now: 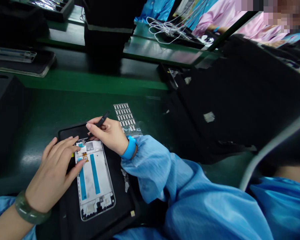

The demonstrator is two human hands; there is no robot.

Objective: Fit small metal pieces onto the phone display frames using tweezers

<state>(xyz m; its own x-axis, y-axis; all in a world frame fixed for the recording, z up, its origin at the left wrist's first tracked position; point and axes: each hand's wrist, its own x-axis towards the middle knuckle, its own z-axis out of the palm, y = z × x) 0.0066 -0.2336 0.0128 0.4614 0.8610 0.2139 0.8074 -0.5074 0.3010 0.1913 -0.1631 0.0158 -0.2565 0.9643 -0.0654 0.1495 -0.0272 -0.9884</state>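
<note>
A phone housing with a white inner face and blue strips lies on a black pad. My left hand rests at its upper left with fingers spread, thumb and fingertips touching the housing near a small orange flex cable. In my right hand is a slim black tool, apparently tweezers, pinched between thumb and fingers. Its tip points down at the housing's top end; what it touches there is too small to make out. Beyond the right hand lies a sheet of small pale stickers.
A black box stands at the left, and a tray with a clear piece lies behind it. Black trays are stacked at the right, near a pale curved tube. White cables and people in pink and blue sleeves appear at the back.
</note>
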